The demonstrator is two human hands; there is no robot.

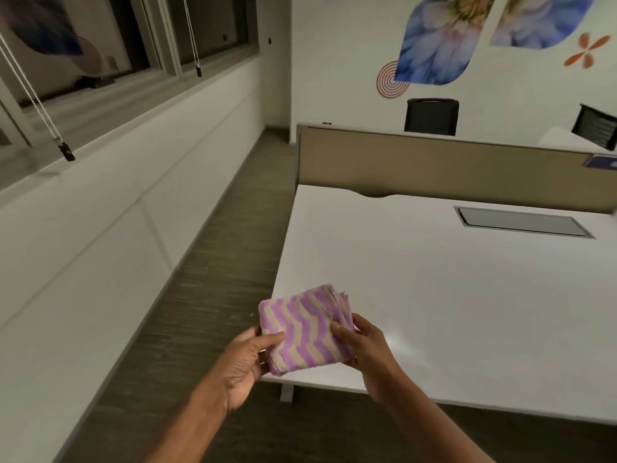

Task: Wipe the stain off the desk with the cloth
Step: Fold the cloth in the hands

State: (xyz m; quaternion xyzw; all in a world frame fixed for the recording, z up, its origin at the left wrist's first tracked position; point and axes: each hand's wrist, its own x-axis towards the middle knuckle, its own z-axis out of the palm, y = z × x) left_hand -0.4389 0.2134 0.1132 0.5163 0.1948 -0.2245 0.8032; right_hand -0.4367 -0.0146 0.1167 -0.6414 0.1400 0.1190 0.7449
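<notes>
Cloth (305,330), purple and beige zigzag, folded into a thick pad, held in the lower centre of the frame over the near left corner of the white bench (434,295); not yet laid flat on it.
Left hand (245,365): grip closed on the pad's left edge, thumb on top, fingers beneath.
Right hand (362,342): grip closed on the right edge, at the loose layered side.
Stain: not made out anywhere on the bench; only a pale sheen to the right of the hands, possibly glare.

Risks, as judged:
- Loose layers on the right fanning open when one hand lets go; pad loses shape, poor contact.
- Wiping the wrong patch, stain unlocated.
- Cloth slipping off the near edge to the floor (187,329) if pushed leftward.
- Cable tray (522,222), centre right, snagging a wide stroke.
</notes>
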